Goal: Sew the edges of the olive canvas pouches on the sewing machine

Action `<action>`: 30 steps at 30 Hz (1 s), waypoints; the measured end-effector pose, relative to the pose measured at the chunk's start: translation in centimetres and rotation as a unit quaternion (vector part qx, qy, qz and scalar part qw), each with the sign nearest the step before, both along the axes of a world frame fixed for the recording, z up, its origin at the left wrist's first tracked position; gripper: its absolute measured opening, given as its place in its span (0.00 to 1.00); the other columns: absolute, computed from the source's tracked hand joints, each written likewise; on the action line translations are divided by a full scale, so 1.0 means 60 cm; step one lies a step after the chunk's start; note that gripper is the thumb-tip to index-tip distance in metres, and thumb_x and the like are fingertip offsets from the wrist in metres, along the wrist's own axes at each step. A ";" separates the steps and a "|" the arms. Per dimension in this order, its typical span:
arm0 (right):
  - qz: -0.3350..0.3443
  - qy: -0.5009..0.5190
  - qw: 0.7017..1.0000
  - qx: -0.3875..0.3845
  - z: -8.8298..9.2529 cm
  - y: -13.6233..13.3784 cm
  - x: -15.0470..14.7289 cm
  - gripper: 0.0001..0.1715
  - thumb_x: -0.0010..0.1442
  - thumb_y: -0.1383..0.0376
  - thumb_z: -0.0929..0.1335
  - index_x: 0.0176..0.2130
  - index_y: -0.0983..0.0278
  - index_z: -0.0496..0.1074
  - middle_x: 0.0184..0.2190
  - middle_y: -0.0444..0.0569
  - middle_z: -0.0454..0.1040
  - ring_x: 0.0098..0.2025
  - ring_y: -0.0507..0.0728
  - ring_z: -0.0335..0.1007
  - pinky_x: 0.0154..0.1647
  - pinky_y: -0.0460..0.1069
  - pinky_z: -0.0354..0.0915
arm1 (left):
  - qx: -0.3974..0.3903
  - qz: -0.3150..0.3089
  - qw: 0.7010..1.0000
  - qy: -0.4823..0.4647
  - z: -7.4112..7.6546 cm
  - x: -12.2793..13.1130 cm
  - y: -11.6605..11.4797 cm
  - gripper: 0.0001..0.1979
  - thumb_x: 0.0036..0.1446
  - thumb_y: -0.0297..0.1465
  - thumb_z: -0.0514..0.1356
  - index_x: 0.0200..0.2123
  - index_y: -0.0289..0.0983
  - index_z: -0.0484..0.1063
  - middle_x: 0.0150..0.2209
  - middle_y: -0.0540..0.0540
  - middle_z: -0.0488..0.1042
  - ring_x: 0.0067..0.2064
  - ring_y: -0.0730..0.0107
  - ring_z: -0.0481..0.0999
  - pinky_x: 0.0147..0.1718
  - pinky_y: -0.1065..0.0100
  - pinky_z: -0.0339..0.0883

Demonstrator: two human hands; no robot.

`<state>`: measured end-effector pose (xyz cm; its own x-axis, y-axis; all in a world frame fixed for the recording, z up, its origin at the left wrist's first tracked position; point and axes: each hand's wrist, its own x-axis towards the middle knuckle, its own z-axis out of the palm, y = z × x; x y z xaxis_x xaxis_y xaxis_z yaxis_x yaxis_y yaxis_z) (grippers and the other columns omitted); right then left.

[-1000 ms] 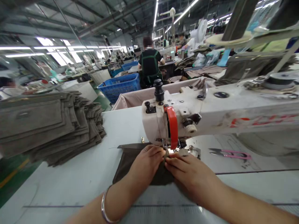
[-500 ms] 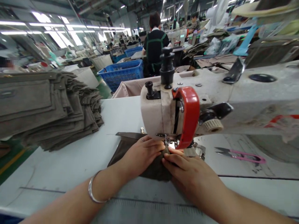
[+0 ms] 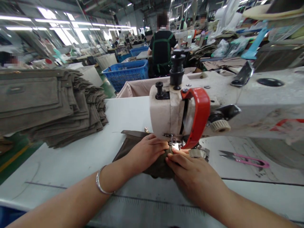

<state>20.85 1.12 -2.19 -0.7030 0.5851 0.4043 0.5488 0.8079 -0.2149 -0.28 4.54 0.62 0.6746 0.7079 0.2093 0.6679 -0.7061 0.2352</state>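
A dark olive fabric piece lies on the white table under the head of a cream sewing machine with a red guard. My left hand, with a silver bangle on its wrist, presses down on the fabric just left of the needle, fingers curled over it. My right hand pinches the bunched fabric edge right in front of the presser foot. The two hands touch at the fingertips. The needle itself is hidden behind the fingers and the guard.
A tall stack of grey-brown fabric pieces stands at the left. Pink-handled thread snips lie at the right on the table. Behind are a blue basket, a cloth bin and a person in black at another machine.
The camera has moved closer and lower towards the machine head. Both hands stay on the fabric at the needle, shifted only slightly.
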 end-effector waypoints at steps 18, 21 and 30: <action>-0.027 0.001 0.986 -0.167 0.053 0.043 0.104 0.21 0.56 0.74 0.67 0.47 0.56 0.70 0.47 0.48 0.70 0.51 0.58 0.67 0.51 0.53 0.66 | -0.093 -0.022 0.995 -0.026 0.035 -0.011 -0.066 0.21 0.58 0.28 0.58 0.56 0.36 0.68 0.57 0.41 0.69 0.60 0.61 0.66 0.61 0.57 0.59; -0.143 0.041 0.983 -0.105 0.022 0.054 0.079 0.10 0.58 0.68 0.70 0.42 0.61 0.70 0.40 0.50 0.71 0.42 0.60 0.70 0.42 0.54 0.69 | -0.100 -0.025 0.993 -0.063 0.033 -0.010 -0.065 0.23 0.56 0.21 0.52 0.55 0.36 0.68 0.57 0.43 0.70 0.59 0.64 0.66 0.62 0.56 0.58; 0.029 0.062 0.992 -0.110 0.043 0.001 0.044 0.16 0.64 0.71 0.62 0.51 0.61 0.68 0.48 0.50 0.71 0.49 0.58 0.65 0.51 0.54 0.64 | -0.163 0.065 0.973 -0.148 0.024 -0.015 -0.056 0.13 0.66 0.28 0.51 0.50 0.41 0.71 0.51 0.48 0.74 0.54 0.67 0.71 0.56 0.62 0.66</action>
